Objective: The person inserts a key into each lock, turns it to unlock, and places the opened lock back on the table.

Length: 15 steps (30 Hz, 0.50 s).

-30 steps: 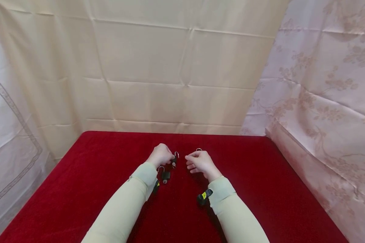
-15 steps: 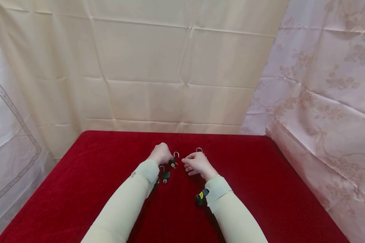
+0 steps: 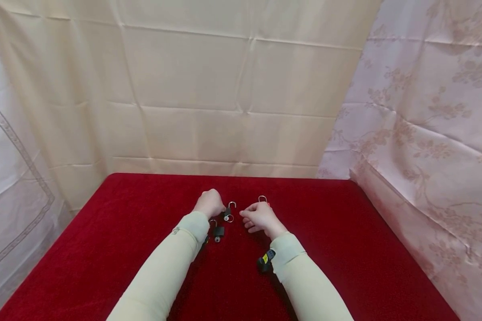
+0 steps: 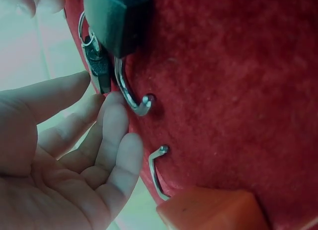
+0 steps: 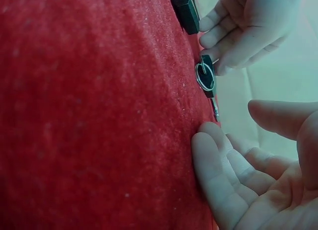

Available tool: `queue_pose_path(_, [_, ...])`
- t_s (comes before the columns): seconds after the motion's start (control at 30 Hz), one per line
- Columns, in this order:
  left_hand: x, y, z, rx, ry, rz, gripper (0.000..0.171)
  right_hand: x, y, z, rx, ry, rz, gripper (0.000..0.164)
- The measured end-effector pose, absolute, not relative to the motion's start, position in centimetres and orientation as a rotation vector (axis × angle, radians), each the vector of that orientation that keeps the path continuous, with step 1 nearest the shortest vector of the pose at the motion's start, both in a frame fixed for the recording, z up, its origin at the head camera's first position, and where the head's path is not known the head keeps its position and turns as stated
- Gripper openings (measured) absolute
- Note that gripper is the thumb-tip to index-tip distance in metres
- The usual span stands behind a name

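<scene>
My left hand (image 3: pixel 210 203) pinches a small black padlock (image 3: pixel 227 213) between thumb and fingers, its shackle unlocked and pointing away. From its near end hang a key and a ring, plain in the right wrist view on the padlock (image 5: pixel 206 77). Just nearer me lies a second black padlock (image 3: pixel 218 232), also with its shackle out and a key in it. To the right, my right hand (image 3: pixel 261 216) hovers with relaxed fingers and nothing between them. Behind it shows the shackle (image 3: pixel 263 198) of a red padlock, mostly hidden by that hand.
An orange-red padlock (image 4: pixel 213 210) with its shackle out lies near my left hand in the left wrist view, hidden from the head view. Red cloth covers the table (image 3: pixel 152 191). A cream curtain (image 3: pixel 184 89) hangs behind and a floral one (image 3: pixel 425 111) at the right.
My right hand has shifted slightly left toward the held padlock, uncovering more of the shackle behind it. The padlock in my left hand has tilted a little, and its key ring shows more.
</scene>
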State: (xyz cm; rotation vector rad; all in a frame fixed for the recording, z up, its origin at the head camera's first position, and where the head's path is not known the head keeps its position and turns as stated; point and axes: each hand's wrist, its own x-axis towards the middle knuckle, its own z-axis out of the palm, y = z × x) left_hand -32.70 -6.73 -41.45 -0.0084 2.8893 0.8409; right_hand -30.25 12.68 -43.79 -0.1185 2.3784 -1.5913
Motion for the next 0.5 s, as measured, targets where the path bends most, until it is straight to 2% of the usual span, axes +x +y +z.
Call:
queue_pose_path(0.27, [-32.4, -7.5, -40.3, 0.058, 2.867, 1.045, 0.012, -30.2, 13.4, -42.8, -0.167, 2.415, -1.584, 0.025])
queue_pose_path(0.5, [-31.5, -8.2, -38.5, 0.134, 2.862, 1.281, 0.032, -29.7, 15.6, -40.6, -0.237, 2.391, -1.698, 0.032])
